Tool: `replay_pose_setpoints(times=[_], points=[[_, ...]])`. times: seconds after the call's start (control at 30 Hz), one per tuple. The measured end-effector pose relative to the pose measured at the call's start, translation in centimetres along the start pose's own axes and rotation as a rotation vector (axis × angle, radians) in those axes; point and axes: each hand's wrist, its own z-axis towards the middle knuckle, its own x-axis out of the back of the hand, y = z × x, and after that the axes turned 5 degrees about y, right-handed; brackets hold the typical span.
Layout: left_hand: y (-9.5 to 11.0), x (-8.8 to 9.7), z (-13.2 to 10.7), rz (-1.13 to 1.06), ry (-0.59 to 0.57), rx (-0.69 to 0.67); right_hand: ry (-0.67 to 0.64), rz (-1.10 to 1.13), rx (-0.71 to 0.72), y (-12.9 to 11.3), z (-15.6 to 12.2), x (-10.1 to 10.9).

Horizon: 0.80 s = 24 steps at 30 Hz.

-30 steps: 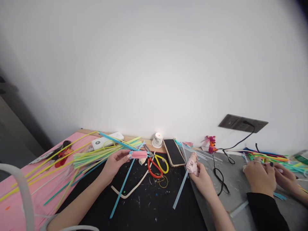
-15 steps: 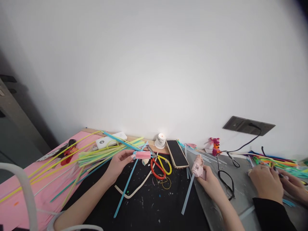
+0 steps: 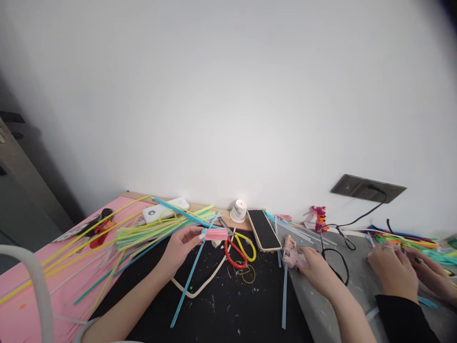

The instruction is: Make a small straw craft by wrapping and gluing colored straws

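Between the thumb and fingers of my left hand [image 3: 183,247] is a small pink pipe-cleaner bundle [image 3: 216,234]. A long blue pipe cleaner [image 3: 188,287] is joined to its left end and slants down over the black mat. My right hand [image 3: 316,269] has its fingers on a pale pink glue gun [image 3: 291,252], low over the edge where the black and grey mats meet. A clear glue stick [image 3: 284,300] pokes out of the gun's back toward me. Scissors [image 3: 235,257] with red and yellow handles lie just right of the pink bundle.
A phone [image 3: 264,229] and a white cup [image 3: 238,211] stand near the wall. Yellow and green pipe cleaners [image 3: 150,233] cover pink sheets [image 3: 21,276] at left. A black cord [image 3: 337,259] runs to the wall socket [image 3: 367,188]. Another person's hands [image 3: 394,269] work at right.
My right hand has turned the glue gun and lowered it toward the mat, and its glue stick now points more straight toward me. My left hand has shifted slightly right with the pink bundle.
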Motion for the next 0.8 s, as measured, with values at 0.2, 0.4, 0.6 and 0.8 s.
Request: replay_pose_setpoints(times=[0.2, 0.4, 0.6, 0.8], points=[[0.1, -0.1, 0.0, -0.026, 0.092, -0.029, 0.190, 0.192, 0.039, -7.5, -0.4, 4.5], [-0.3, 0.6, 0.4, -0.113, 0.230, -0.034, 0.024, 0.365, 0.405, -18.4, -2.2, 3.5], [-0.1, 0.7, 0.4, -0.127, 0.282, -0.048, -0.071, 0.175, 0.932, -25.2, -4.1, -2.7], [-0.2, 1.0, 0.7, -0.131, 0.321, -0.057, 0.047, 0.458, 0.878, -24.6, -3.6, -4.3]])
